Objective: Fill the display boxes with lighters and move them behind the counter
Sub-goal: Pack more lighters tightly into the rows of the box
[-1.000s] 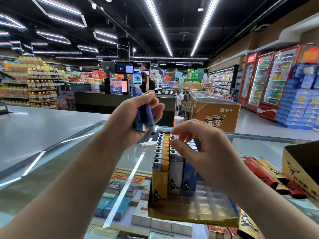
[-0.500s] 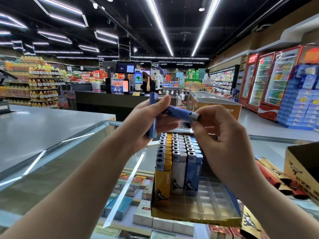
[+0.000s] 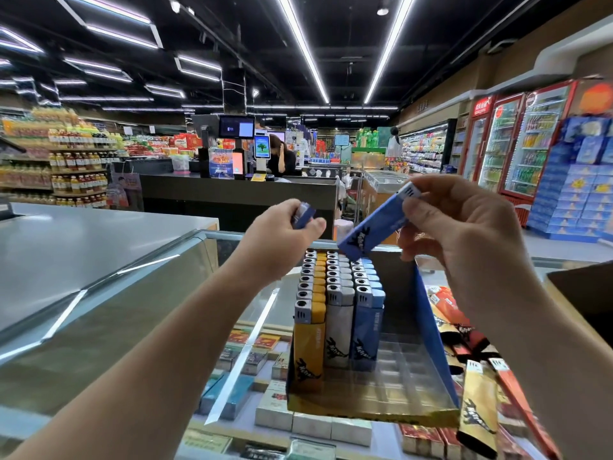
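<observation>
A gold and blue display box (image 3: 371, 408) sits on the glass counter (image 3: 139, 327), holding rows of yellow, white and blue lighters (image 3: 335, 293) on its left side; its clear right slots are bare. My right hand (image 3: 464, 234) pinches a single blue lighter (image 3: 371, 232) by its metal top, tilted above the box. My left hand (image 3: 282, 237) grips a small bunch of blue lighters (image 3: 303, 214) just left of it, above the box's back end.
Loose red and gold lighters (image 3: 477, 406) lie to the right of the box beside a brown carton (image 3: 583, 293). Cigarette packs show under the glass. A checkout desk (image 3: 232, 194) with a seated person stands beyond, drink fridges (image 3: 517, 141) at far right.
My right hand took one blue lighter from the bunch in my left hand and drew it right and upward. The hands have parted above the box.
</observation>
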Available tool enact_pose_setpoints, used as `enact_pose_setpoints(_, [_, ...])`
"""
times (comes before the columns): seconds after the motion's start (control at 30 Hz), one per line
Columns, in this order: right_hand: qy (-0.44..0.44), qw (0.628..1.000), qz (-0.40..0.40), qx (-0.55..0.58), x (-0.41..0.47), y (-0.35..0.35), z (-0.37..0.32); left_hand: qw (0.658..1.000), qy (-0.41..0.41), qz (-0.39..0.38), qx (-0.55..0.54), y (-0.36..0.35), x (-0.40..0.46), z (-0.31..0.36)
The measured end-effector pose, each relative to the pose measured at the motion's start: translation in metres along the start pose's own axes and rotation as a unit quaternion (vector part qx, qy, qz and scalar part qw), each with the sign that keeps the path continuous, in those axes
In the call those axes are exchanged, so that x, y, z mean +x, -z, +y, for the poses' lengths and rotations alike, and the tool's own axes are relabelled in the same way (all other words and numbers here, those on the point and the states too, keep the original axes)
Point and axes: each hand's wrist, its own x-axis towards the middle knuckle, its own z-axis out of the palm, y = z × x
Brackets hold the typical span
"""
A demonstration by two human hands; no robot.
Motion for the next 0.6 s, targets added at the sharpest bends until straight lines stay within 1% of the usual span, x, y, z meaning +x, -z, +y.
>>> enact_pose_setpoints(0.07, [-0.036,0.997,-0.062,0.019,0.002,0.005,-0.002,0.996,0.055,-0.052,0.038,-0.002,0.002,-0.006])
enact_pose_setpoints(0.13, [-0.053,0.991,-0.119,0.028,0.004,0.01,-0.003,0.992,0.09,-0.083,0.029,-0.004,0.002,-0.008])
enact_pose_setpoints(0.27, [-0.067,0.981,-0.178,0.024,0.006,0.019,-0.008,0.992,0.097,-0.086,0.005,-0.003,0.002,-0.004])
enact_pose_setpoints(0.37, [-0.067,0.968,-0.242,-0.023,0.004,0.017,-0.01,0.989,0.109,-0.095,-0.001,-0.004,0.001,-0.003])
enact_pose_setpoints(0.43, [-0.067,0.954,-0.284,-0.074,0.0,0.014,-0.01,0.988,0.114,-0.103,0.001,-0.004,0.0,-0.003])
enact_pose_setpoints(0.6, [-0.09,0.919,-0.329,-0.196,-0.004,0.008,-0.011,0.989,0.108,-0.105,0.014,-0.005,0.001,-0.001])
